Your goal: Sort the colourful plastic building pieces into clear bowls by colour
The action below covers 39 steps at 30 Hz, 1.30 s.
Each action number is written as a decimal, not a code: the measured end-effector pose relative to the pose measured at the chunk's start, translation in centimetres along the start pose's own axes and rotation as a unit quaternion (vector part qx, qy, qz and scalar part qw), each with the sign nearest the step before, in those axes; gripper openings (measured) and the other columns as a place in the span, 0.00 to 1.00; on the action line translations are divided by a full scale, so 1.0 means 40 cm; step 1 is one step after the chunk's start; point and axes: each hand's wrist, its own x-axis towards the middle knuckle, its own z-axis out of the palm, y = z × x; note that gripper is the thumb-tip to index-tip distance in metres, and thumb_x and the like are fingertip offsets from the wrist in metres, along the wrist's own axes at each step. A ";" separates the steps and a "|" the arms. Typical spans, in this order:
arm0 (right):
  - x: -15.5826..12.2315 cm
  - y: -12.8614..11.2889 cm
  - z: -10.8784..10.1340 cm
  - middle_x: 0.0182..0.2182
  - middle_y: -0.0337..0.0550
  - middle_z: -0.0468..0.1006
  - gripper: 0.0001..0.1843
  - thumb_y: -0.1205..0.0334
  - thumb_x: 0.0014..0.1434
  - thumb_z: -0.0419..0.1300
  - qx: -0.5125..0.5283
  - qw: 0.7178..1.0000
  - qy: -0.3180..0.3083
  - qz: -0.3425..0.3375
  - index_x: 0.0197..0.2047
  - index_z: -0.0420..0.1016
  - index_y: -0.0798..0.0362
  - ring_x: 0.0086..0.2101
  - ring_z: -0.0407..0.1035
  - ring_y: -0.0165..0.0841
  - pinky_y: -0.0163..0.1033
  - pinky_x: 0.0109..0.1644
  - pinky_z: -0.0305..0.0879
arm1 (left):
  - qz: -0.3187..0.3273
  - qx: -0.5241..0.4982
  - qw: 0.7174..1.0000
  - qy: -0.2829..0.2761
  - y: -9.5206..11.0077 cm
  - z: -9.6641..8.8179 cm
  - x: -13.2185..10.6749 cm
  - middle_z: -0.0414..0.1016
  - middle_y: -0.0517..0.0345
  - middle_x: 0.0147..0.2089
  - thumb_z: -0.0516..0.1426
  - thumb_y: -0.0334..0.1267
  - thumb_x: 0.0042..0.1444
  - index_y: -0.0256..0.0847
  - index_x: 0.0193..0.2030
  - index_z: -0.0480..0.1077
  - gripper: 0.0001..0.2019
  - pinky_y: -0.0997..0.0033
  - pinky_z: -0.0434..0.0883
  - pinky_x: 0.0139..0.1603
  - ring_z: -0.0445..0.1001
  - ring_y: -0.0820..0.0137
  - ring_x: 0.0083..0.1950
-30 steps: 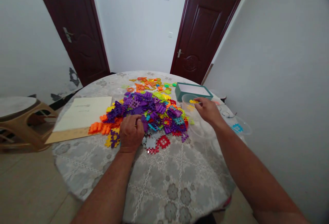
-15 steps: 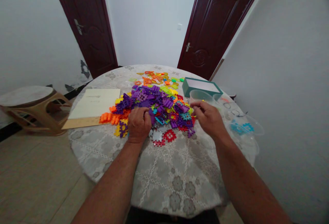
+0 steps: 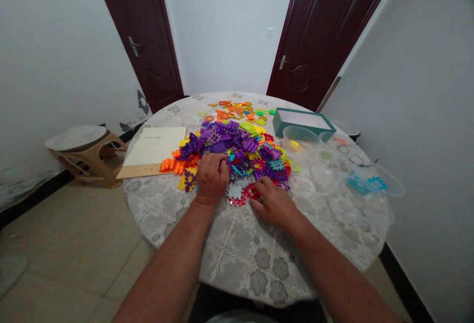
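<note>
A heap of plastic interlocking tiles [image 3: 237,152], mostly purple with yellow, red, blue and green, lies in the middle of a round table [image 3: 237,259]. My left hand [image 3: 212,177] rests as a closed fist at the heap's near edge; what it holds, if anything, is hidden. My right hand [image 3: 272,203] lies palm down just right of it, fingers curled over a red tile [image 3: 251,192] beside a grey tile [image 3: 234,192].
Clear plastic bowls [image 3: 298,139] stand to the right, one holding blue tiles [image 3: 366,184]. A teal box [image 3: 303,121] sits behind them. A pale board [image 3: 155,147] lies left of the heap, orange tiles [image 3: 231,110] farther back. A stool [image 3: 83,152] stands left of the table.
My right hand has come back from the clear bowl and dropped to the red tile at the heap's near edge. My left fist has stayed put. The camera has shifted.
</note>
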 end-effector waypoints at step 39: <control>0.051 0.016 0.070 0.48 0.53 0.74 0.09 0.59 0.69 0.57 0.002 0.986 0.127 -0.106 0.47 0.73 0.54 0.49 0.65 0.43 0.45 0.54 0.66 | 0.089 0.039 0.974 -0.207 0.051 -0.078 -0.189 0.79 0.50 0.47 0.53 0.39 0.72 0.43 0.51 0.71 0.07 0.61 0.74 0.54 0.77 0.61 0.50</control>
